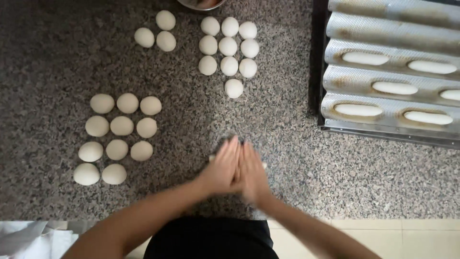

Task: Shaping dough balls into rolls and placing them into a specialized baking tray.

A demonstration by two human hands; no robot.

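Note:
My left hand point(221, 168) and my right hand point(253, 172) lie flat side by side, palms down, pressing on a piece of white dough point(212, 157) on the speckled granite counter point(287, 182). Only small white ends of the dough show at the hands' outer edges. The hands are blurred. A single dough ball point(234, 88) sits just beyond my fingertips, below a block of several dough balls point(228, 47).
Several dough balls point(120, 125) lie in rows at the left and three more point(158, 32) at the top. A perforated metal baguette tray point(383, 129) at the right holds several long dough pieces point(358, 110). A bowl's rim point(201, 4) shows at the top edge, white cloth point(28, 237) at the bottom left.

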